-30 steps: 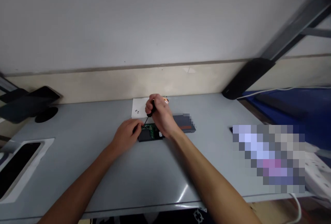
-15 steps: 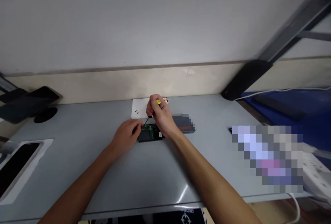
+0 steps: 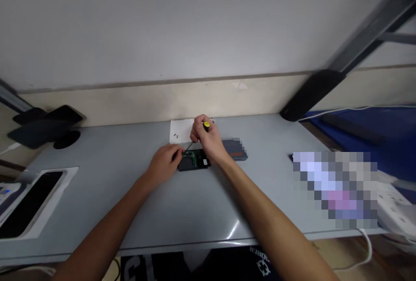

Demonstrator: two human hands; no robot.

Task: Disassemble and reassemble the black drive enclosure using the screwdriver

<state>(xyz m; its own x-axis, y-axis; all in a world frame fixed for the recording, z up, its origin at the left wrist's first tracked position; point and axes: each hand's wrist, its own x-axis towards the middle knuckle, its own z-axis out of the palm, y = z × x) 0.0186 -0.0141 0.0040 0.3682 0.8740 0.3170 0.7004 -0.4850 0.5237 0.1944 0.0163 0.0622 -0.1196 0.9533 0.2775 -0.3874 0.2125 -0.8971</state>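
Note:
My right hand [image 3: 208,139] is closed around a screwdriver [image 3: 206,126] with a yellow-and-black handle. Its thin shaft slants down to the left, and its tip meets the upper left part of an opened, phone-like black device [image 3: 195,160]. A green circuit board [image 3: 194,156] shows inside that device, which lies flat on the table. My left hand [image 3: 165,163] grips the device's upper left edge, thumb and fingers drawn together beside the screwdriver tip. Those fingertips hide the corner. Behind, several tiny dark screws [image 3: 176,136] rest on a white sheet [image 3: 182,127].
Right of the device lies a grey box [image 3: 235,151], partly blurred out. A black phone [image 3: 30,205] lies on a white tray at the left, near a black stand [image 3: 66,139]. A black cylindrical object [image 3: 308,95] and a white power strip [image 3: 394,203] are at the right.
The view has shifted slightly, so the table appears higher and further right. Both hands keep their places at the device, and the screwdriver handle has tilted slightly.

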